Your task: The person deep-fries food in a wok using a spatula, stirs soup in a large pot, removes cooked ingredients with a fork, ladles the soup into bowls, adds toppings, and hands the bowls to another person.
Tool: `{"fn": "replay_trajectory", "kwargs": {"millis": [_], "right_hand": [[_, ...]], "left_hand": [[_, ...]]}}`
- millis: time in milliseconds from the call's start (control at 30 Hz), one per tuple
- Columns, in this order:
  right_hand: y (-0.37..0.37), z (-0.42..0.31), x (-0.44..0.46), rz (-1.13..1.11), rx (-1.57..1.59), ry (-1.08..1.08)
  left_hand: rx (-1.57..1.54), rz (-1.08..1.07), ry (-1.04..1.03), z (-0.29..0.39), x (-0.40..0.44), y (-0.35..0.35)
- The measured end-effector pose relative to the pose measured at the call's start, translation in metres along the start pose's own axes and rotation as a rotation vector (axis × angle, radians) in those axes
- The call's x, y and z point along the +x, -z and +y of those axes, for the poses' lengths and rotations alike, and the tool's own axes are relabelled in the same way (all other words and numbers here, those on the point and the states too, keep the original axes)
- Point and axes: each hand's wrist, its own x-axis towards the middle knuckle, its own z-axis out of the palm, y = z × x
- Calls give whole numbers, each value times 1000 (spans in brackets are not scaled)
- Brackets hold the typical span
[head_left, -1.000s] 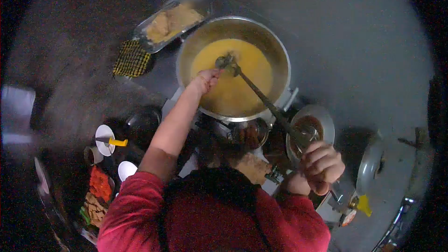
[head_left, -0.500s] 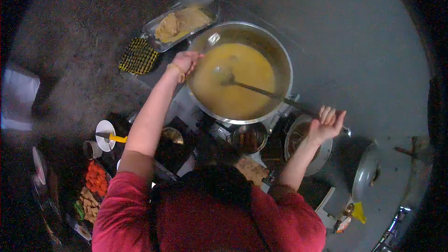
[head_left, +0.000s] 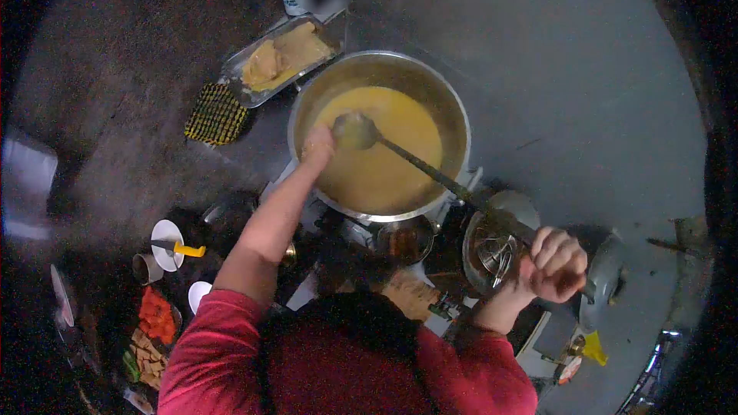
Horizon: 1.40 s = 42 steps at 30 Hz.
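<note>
A large metal pot (head_left: pixel 456 129) holds a cloudy yellow liquid (head_left: pixel 384 177). My right hand (head_left: pixel 557 265) is wrapped round the far end of a long-handled ladle (head_left: pixel 430 171), right of the pot. The ladle's round bowl is raised into view over the left part of the liquid. Beside that bowl, inside the pot's left rim, is my left hand (head_left: pixel 319 144). Its fingers are blurred, and whether they touch the ladle or hold anything I cannot make out.
Left of the pot are a clear tray (head_left: pixel 234 69) with a pale yellow block and a yellow-and-black woven pad (head_left: pixel 217 114). A yellow-handled knife (head_left: pixel 188 250) rests on a white bowl (head_left: pixel 167 232). Chopped red pieces (head_left: pixel 157 317) lie lower left. A whisk (head_left: pixel 493 255) and lid (head_left: pixel 602 280) are right.
My right hand has moved down and right and closed round the handle. The ladle's bowl has come up out of the liquid. My left hand has moved from the rim to beside it.
</note>
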Motion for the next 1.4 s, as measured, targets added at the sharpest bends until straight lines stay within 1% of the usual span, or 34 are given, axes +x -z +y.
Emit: {"fn": "replay_trajectory", "kwargs": {"millis": [33, 67, 100, 133, 167, 233, 267, 300, 333, 367, 400, 467, 533, 567, 633, 667, 733, 800, 867, 900, 933, 967, 1000, 1033, 1067, 1100, 1133, 1167, 1200, 1233, 1267, 1300, 1333, 1400], "right_hand": [[-3, -2, 4, -57, -17, 18], [-6, -3, 7, -113, -34, 35], [-11, -4, 10, -106, -10, 26], [-17, -4, 12, -112, -6, 25], [-23, -3, 13, -120, -60, 17], [-25, -1, 18, -135, -109, 9], [-24, 3, 25, -317, -8, 25], [-22, 4, 29, -497, 94, 41], [-21, -1, 26, -503, 98, 40], [-20, -11, 20, -566, 106, -36], [-20, -15, 17, -628, 114, -113], [-43, -16, 24, -913, 82, -51], [-62, -15, 8, -913, -3, 13], [-74, -13, 8, -925, 13, -3], [-96, -6, 4, -1096, 80, -76], [-100, -2, -4, -1108, 97, -91], [-104, 5, -24, -686, -98, 120], [-90, -4, -35, -674, -126, 65], [-88, -8, -33, -524, -313, 122], [-88, -9, -35, -440, -381, 143], [-86, -9, -37, -357, -449, 159], [-87, -15, -38, -420, -459, 186], [-90, -19, -44, -422, -455, 189], [-91, -23, -51, -291, -432, 134], [-94, -25, -56, -161, -408, 79], [-96, -25, -57, -115, -434, 86], [-99, -25, -57, -117, -430, 89], [-101, -26, -55, 111, -461, 54], [-102, -26, -51, 340, -488, 17], [-97, -26, -47, 338, -483, 19], [-86, -25, -41, 300, -385, -89], [-82, -31, -40, 280, -311, -166], [-83, -32, -38, 296, -332, -134], [-83, -26, -28, 526, -510, -185]], "left_hand": [[-66, 13, -75, -3, 4, -8], [-70, 16, -81, -7, 9, -25], [-187, 164, -134, -17, 16, -52], [-304, 313, -185, -13, 10, -56], [-308, 318, -181, -13, 5, -56], [-91, 36, -162, 12, -24, -22], [-95, 40, -158, 11, -18, -38], [-201, -21, -1, 4, -5, -66], [-306, -82, 156, 2, 1, -81], [-311, -78, 159, 6, -3, -82], [-409, -152, 240, 12, -11, -80], [-605, -302, 399, 26, -33, -70], [-818, -452, 556, 43, -50, -57], [-835, -449, 574, 46, -62, -53], [-964, -293, 683, 46, -82, -51], [-980, -289, 702, 37, -83, -48], [-354, -106, 120, 14, -69, -33], [-80, 25, -31, 31, -84, 23], [108, -87, -79, 25, -87, 58], [116, -81, -17, 7, -98, 59], [184, -42, -7, -12, -111, 55], [244, -4, -58, -17, -114, 48], [304, 34, -108, -21, -119, 47], [364, 73, -158, -26, -123, 48], [364, 77, -156, -35, -127, 50], [100, 66, -62, -44, -134, 56], [-165, 54, 30, -50, -143, 65], [-166, 59, 31, -52, -150, 73], [51, 88, -164, -49, -162, 88], [269, 115, -356, -46, -175, 101], [269, 120, -354, -42, -186, 109], [294, 146, -399, -34, -191, 116], [318, 172, -443, -27, -198, 123], [272, 270, -526, -14, -224, 155]]}}
